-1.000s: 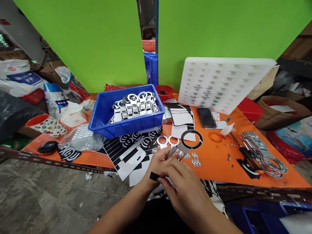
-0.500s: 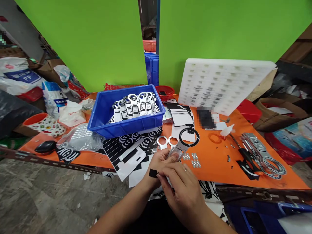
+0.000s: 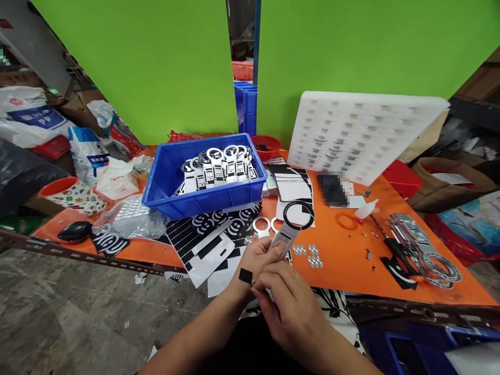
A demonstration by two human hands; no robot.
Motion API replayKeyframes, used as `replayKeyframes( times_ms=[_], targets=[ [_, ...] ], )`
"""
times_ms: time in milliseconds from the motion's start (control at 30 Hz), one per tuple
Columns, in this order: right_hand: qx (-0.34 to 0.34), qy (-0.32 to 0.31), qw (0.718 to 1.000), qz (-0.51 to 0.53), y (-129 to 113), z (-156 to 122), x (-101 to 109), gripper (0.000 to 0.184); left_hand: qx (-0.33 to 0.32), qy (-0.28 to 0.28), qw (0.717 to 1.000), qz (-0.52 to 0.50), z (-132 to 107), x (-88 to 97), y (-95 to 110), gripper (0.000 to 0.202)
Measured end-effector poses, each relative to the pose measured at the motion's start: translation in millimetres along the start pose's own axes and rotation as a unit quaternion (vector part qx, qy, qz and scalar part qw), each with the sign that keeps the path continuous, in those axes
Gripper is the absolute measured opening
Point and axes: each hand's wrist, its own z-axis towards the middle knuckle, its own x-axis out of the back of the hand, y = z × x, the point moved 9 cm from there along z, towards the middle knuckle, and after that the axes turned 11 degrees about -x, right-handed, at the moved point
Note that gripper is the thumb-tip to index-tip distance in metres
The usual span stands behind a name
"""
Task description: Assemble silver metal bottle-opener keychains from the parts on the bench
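Note:
My left hand [image 3: 255, 259] grips a flat silver metal piece [image 3: 284, 235] between thumb and fingers. Its far end is a ring with a black face, pointing up and to the right. A small black square patch [image 3: 246, 276] lies on the back of that hand near the wrist. My right hand [image 3: 291, 299] is closed just beside it, thumb and forefinger pinched together at the patch's right edge. Whatever is in that pinch is too small to make out. Beyond the hands, silver rings [image 3: 261, 225] of similar pieces lie on the orange table [image 3: 339, 265].
A blue bin [image 3: 207, 200] holds many ring-ended pieces. Black-and-white sheets [image 3: 211, 260] lie before it. Small silver S-shaped bits [image 3: 312, 255] sit right of my hands. Farther right are a black-handled screwdriver [image 3: 398, 255], stacked metal pieces [image 3: 425, 250] and a white slotted board [image 3: 359, 130].
The metal piece in my left hand has tilted slightly, its ring turning a little. My right hand keeps its pinch beside the black patch. The whole view has shifted slightly.

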Motion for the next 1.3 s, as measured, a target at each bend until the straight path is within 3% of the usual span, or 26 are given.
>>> replayKeyframes(
  times_ms=[100,167,333,467,700,1300],
  targets=[
    [-0.007,-0.039,0.995,0.093,0,0,8,0.011,-0.01,-0.004,1.0,-0.028,0,3.5,4,0.038],
    [-0.078,-0.058,0.976,0.193,16,3,20,0.009,0.003,-0.043,0.995,-0.086,-2,2.6,3,0.03],
    [-0.363,-0.057,0.864,0.343,84,3,45,0.016,0.097,-0.202,0.959,-0.172,-17,-0.9,-11,0.033],
    [-0.422,-0.192,0.808,0.364,82,6,25,0.02,0.125,-0.266,0.933,-0.208,-24,-3.5,-21,0.035],
    [-0.401,-0.223,0.831,0.314,76,10,14,0.017,0.147,-0.302,0.919,-0.208,-29,-6.7,-27,0.026],
    [-0.391,-0.161,0.864,0.274,79,12,20,0.008,0.141,-0.292,0.929,-0.177,-25,-4.2,-34,0.03]
  ],
)
